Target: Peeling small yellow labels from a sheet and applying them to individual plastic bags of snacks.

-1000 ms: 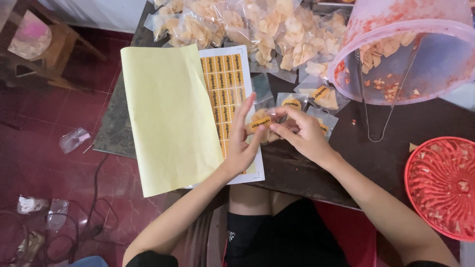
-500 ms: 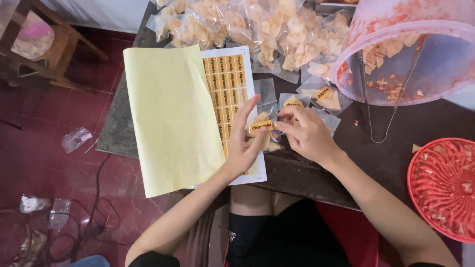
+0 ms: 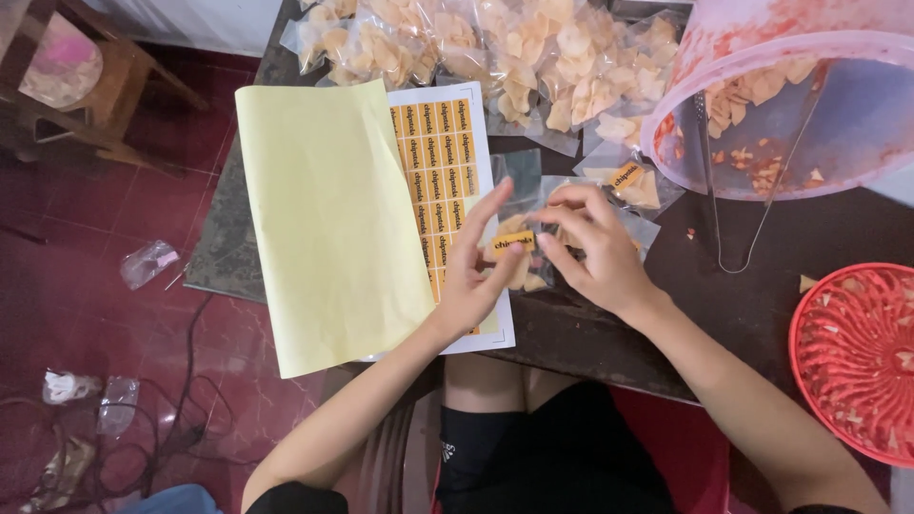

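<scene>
From the head view, the left hand (image 3: 473,276) and right hand (image 3: 592,249) pinch a small bag of chips (image 3: 522,255) over the table (image 3: 762,276), beside the sticker sheet (image 3: 446,162). Since half a second ago, an orange sticker (image 3: 513,242) sits flatter on the bag.

I see a red slotted basket (image 3: 862,357) at the table's right edge, metal tongs (image 3: 752,190) beside a pink plastic tub (image 3: 809,105), and a wooden stool (image 3: 71,90) on the red floor.
</scene>
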